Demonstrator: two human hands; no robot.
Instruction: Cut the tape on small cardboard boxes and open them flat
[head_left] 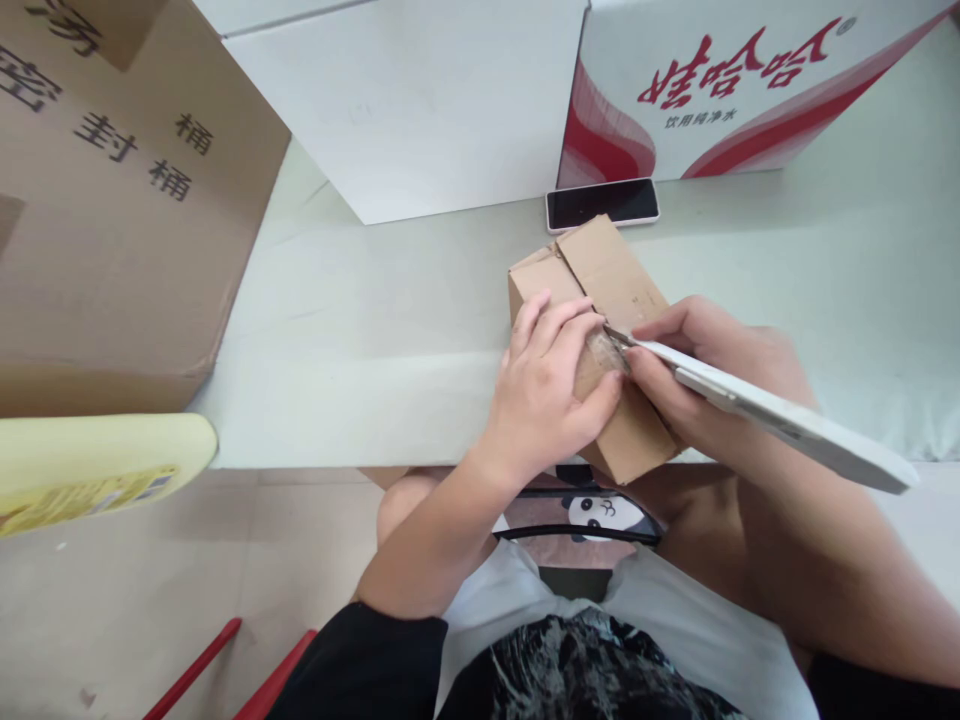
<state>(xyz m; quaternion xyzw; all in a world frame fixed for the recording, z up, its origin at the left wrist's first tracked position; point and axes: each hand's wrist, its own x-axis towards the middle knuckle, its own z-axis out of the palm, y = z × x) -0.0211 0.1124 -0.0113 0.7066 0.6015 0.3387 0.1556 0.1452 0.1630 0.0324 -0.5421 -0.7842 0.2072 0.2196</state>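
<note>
A small brown cardboard box (pixel 611 262) lies at the table's front edge, turned at an angle. My left hand (pixel 544 385) rests on its top with fingers stretched out, pressing beside the middle seam. In my right hand (pixel 712 365) is a white utility knife (pixel 780 415), gripped near its front end. The knife's metal tip touches the seam, close to my left fingertips. Clear tape (pixel 604 350) shows wrinkled along the seam between my hands. Part of the box's right side is hidden behind my right hand.
Behind the box lies a smartphone (pixel 602 204), against a white carton with red lettering (pixel 720 90). Another white carton (pixel 420 110) stands left of it. A large brown carton (pixel 127 230) and a pale yellow object (pixel 105 465) are at the left. The table (pixel 360 380) has a pale cover.
</note>
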